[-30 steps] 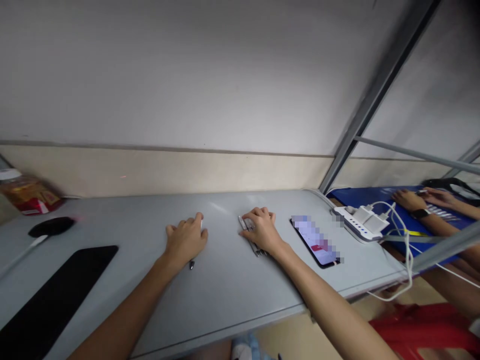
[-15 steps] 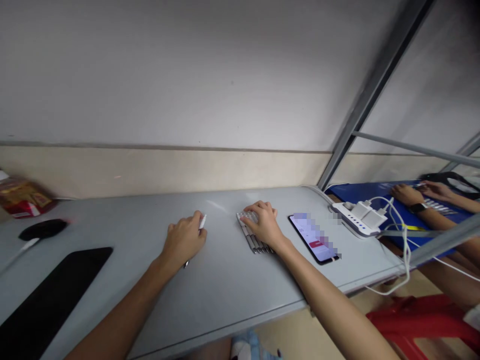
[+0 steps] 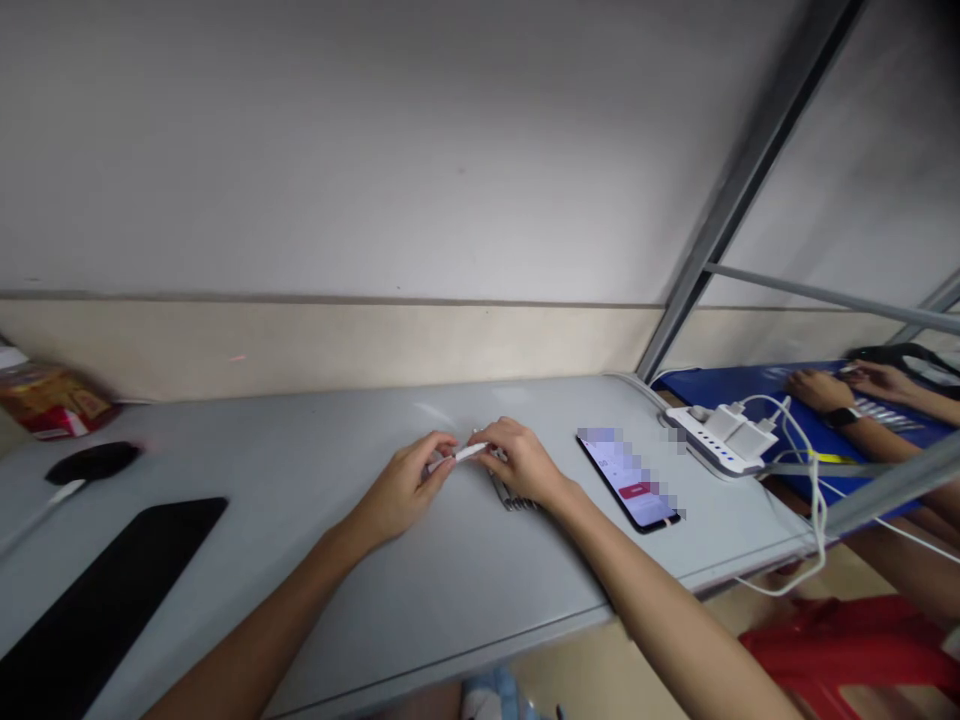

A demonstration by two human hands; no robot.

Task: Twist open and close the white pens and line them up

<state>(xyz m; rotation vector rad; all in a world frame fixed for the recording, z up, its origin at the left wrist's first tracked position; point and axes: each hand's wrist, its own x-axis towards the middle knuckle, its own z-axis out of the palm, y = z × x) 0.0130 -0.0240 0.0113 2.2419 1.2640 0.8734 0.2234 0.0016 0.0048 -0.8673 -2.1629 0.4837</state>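
Observation:
Both of my hands meet over the middle of the grey table (image 3: 450,580). My left hand (image 3: 401,490) pinches one end of a white pen (image 3: 459,455), and my right hand (image 3: 521,460) pinches its other end, so the pen hangs level just above the tabletop. Under my right hand lies a row of several silver pens (image 3: 510,493) side by side. A phone (image 3: 628,480) with a lit screen lies flat to the right of that hand.
A white power strip (image 3: 720,443) with chargers and cables sits at the table's right end. A black pad (image 3: 90,600), a black mouse (image 3: 91,462) and a snack packet (image 3: 52,400) lie at the left. Another person's hands (image 3: 840,385) work at a blue table; a red stool (image 3: 855,650) stands below.
My left hand lifted the white pen off the table and carried it right. My right hand rose from the row of pens and took the pen's other end.

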